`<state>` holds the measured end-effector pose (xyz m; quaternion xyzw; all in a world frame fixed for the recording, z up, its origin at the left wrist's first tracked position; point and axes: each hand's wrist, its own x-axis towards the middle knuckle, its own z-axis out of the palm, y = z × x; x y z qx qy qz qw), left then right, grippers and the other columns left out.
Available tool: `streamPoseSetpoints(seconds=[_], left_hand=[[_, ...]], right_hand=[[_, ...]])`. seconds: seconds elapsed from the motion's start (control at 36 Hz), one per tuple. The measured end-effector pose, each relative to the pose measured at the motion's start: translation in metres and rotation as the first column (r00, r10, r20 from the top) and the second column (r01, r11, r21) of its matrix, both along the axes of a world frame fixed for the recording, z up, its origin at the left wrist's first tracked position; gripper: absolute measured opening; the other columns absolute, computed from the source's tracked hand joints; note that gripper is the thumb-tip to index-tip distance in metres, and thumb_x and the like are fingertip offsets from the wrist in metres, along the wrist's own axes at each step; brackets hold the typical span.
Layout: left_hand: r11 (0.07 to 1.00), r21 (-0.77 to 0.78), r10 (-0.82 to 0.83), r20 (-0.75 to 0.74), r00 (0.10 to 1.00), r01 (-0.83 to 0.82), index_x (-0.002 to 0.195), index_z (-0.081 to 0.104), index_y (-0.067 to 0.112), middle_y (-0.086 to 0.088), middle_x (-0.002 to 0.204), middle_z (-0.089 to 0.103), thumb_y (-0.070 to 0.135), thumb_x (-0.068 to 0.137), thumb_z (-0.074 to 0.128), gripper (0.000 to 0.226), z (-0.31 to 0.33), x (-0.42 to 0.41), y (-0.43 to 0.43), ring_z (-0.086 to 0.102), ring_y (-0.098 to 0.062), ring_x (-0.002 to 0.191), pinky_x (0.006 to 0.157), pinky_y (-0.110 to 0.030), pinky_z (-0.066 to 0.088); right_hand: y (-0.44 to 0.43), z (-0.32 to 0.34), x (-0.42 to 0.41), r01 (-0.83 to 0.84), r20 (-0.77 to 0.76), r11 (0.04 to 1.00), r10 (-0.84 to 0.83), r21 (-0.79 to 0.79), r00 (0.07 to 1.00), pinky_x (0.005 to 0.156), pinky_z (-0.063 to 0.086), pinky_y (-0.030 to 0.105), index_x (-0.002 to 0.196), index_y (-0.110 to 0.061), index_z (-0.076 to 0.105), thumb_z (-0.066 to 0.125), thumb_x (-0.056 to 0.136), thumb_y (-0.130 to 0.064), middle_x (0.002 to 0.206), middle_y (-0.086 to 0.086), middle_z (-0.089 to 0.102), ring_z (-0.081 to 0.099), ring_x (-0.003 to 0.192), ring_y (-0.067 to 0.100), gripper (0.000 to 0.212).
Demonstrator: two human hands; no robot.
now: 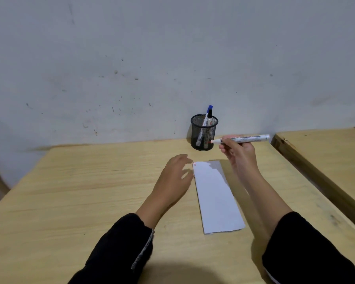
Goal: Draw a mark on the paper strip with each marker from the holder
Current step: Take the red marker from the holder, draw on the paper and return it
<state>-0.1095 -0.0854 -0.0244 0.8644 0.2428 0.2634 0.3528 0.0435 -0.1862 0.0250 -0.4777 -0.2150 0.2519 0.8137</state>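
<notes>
The right hand (239,152) holds a red-tipped marker (241,138) with its cap off, fingers wrapped around it, up in the air. Its tip points to 9 o'clock, at the black mesh holder (203,132), where two more markers (207,119) stand. The left hand (175,175) is open, fingers spread, just beside the paper strip (215,197) on the wooden table (70,191). Small marks (194,164) sit at the strip's far left corner.
</notes>
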Motion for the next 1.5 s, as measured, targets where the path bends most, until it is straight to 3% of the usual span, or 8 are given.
streamPoseSetpoints(seconds=[0.06, 0.19, 0.42, 0.47, 0.53, 0.64, 0.94, 1.5], left_hand=[[0.995, 0.006, 0.096, 0.065, 0.993, -0.096, 0.124, 0.055, 0.02, 0.005, 0.143, 0.04, 0.018, 0.09, 0.05, 0.035, 0.005, -0.001, 0.004, 0.044, -0.011, 0.129, 0.095, -0.015, 0.037], [0.956, 0.142, 0.274, -0.139, 0.952, -0.255, 0.126, 0.054, 0.017, 0.001, 0.137, 0.048, 0.029, 0.09, 0.049, 0.038, 0.002, -0.005, 0.027, 0.041, -0.018, 0.128, 0.105, -0.035, 0.037], [0.957, 0.074, 0.288, -0.147, 0.946, -0.28, 0.1, 0.068, 0.001, -0.015, 0.1, 0.059, 0.016, 0.089, 0.057, 0.021, 0.004, -0.007, 0.028, 0.055, -0.026, 0.093, 0.076, -0.025, 0.036], [0.952, -0.059, 0.297, -0.059, 0.953, -0.3, 0.093, 0.07, 0.001, -0.012, 0.093, 0.063, 0.011, 0.087, 0.06, 0.016, 0.011, -0.005, 0.02, 0.055, -0.022, 0.084, 0.073, -0.025, 0.039], [0.89, -0.382, 0.309, 0.104, 0.945, -0.249, 0.085, 0.071, 0.005, -0.008, 0.085, 0.065, 0.006, 0.084, 0.063, 0.008, 0.019, -0.004, 0.009, 0.059, -0.021, 0.079, 0.067, -0.027, 0.046], [0.709, -0.7, 0.214, 0.327, 0.921, 0.084, 0.091, 0.069, 0.006, -0.006, 0.089, 0.07, 0.006, 0.083, 0.067, 0.008, 0.039, -0.007, -0.008, 0.068, -0.017, 0.086, 0.072, -0.019, 0.054], [0.621, -0.704, 0.116, 0.518, 0.848, 0.345, 0.09, 0.071, 0.006, 0.0, 0.081, 0.074, 0.0, 0.082, 0.065, 0.012, 0.056, -0.013, -0.027, 0.068, -0.007, 0.082, 0.081, -0.014, 0.053], [0.739, -0.622, 0.012, 0.395, 0.918, 0.258, 0.087, 0.074, 0.011, 0.0, 0.078, 0.072, 0.009, 0.076, 0.073, 0.01, 0.067, -0.025, -0.031, 0.065, -0.008, 0.075, 0.079, -0.016, 0.053]], right_hand=[[-0.009, 0.005, -0.003, -0.008, 0.019, 1.0, 0.008, 0.009, 1.0, 0.057, 0.051, 0.014, 0.081, -0.003, 0.061, 0.059, 0.086, 0.002, 0.055, -0.003, 0.065, 0.061, 0.055, 0.007, 0.007], [-0.019, 0.003, -0.015, -0.041, 0.016, 0.999, 0.041, 0.028, 0.999, 0.06, 0.052, 0.014, 0.081, -0.006, 0.062, 0.061, 0.085, 0.001, 0.06, -0.004, 0.067, 0.062, 0.058, 0.008, 0.009], [-0.035, 0.0, -0.033, -0.079, 0.046, 0.997, 0.078, 0.005, 0.996, 0.062, 0.053, 0.014, 0.083, -0.007, 0.063, 0.061, 0.084, 0.003, 0.068, -0.001, 0.069, 0.064, 0.06, 0.009, 0.01], [-0.038, 0.001, -0.035, -0.083, 0.054, 0.997, 0.082, 0.007, 0.995, 0.062, 0.053, 0.015, 0.082, -0.007, 0.063, 0.061, 0.084, 0.004, 0.068, 0.0, 0.07, 0.064, 0.059, 0.009, 0.012], [-0.04, 0.003, -0.037, -0.088, 0.056, 0.996, 0.087, 0.017, 0.995, 0.061, 0.053, 0.015, 0.082, -0.007, 0.063, 0.061, 0.084, 0.004, 0.072, 0.003, 0.069, 0.063, 0.06, 0.009, 0.012], [-0.041, 0.007, -0.042, -0.097, 0.067, 0.994, 0.094, 0.041, 0.993, 0.061, 0.052, 0.015, 0.082, -0.007, 0.063, 0.061, 0.084, 0.004, 0.068, 0.002, 0.068, 0.062, 0.059, 0.01, 0.012], [-0.036, 0.014, -0.055, -0.14, 0.092, 0.987, 0.132, 0.081, 0.987, 0.059, 0.051, 0.015, 0.08, -0.008, 0.064, 0.06, 0.084, 0.003, 0.067, 0.002, 0.069, 0.061, 0.058, 0.011, 0.012], [-0.039, 0.007, -0.057, -0.219, 0.21, 0.976, 0.211, 0.013, 0.955, 0.063, 0.052, 0.016, 0.087, -0.007, 0.061, 0.055, 0.088, 0.003, 0.066, -0.001, 0.068, 0.062, 0.058, 0.008, 0.012]])
